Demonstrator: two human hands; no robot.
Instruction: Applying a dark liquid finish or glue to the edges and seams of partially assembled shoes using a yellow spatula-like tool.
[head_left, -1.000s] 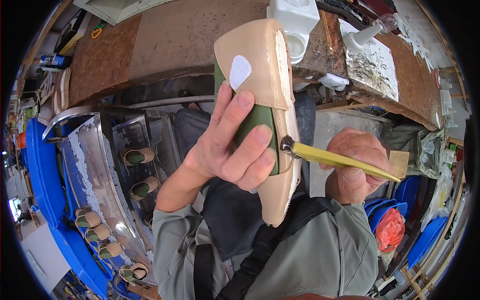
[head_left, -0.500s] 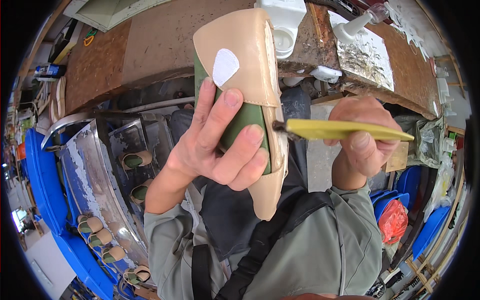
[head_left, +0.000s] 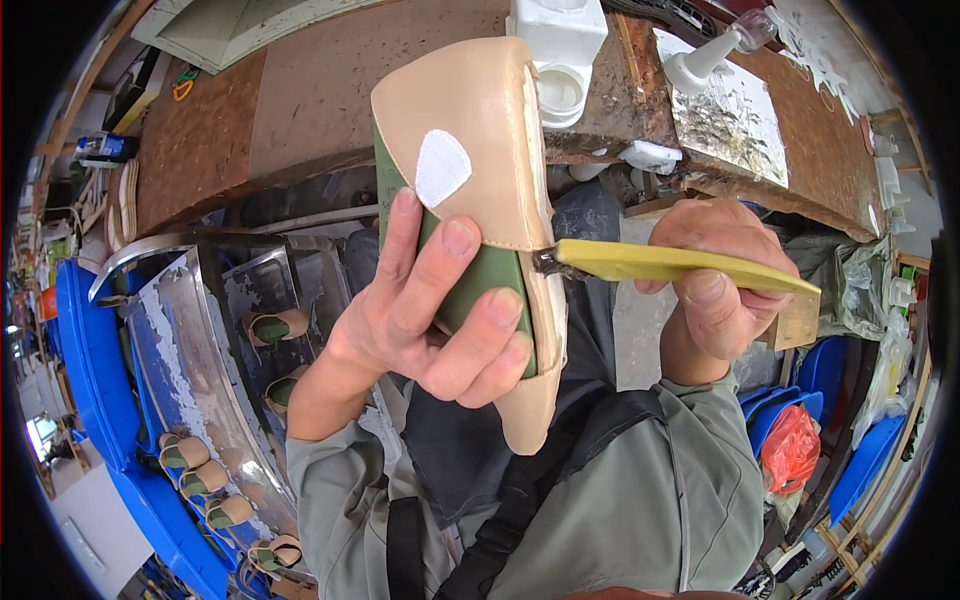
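Note:
My left hand (head_left: 435, 310) grips a beige shoe upper (head_left: 470, 110) stretched over a green shoe last (head_left: 488, 285), heel part up and pointed toe down toward my lap. A white patch (head_left: 442, 168) marks its side. Between the fingers and thumb of my right hand (head_left: 722, 270) is a brush with a flat yellow handle (head_left: 640, 262). Its dark bristles (head_left: 548, 263) touch the glossy, wet-looking edge of the upper, just below the seam of the larger beige section. Part of the last is hidden behind my left fingers.
Ahead runs a worn brown workbench (head_left: 310, 90). On it are a white plastic container (head_left: 562, 92), a squeeze bottle (head_left: 710, 55) and a stained white sheet (head_left: 735, 120). To the left, several beige shoes (head_left: 205, 478) sit on a metal rack (head_left: 190, 340) beside a blue bin (head_left: 90, 370).
The shoe has shifted slightly down and left in view. The brush tip has moved along its edge, closer to the seam of the upper section.

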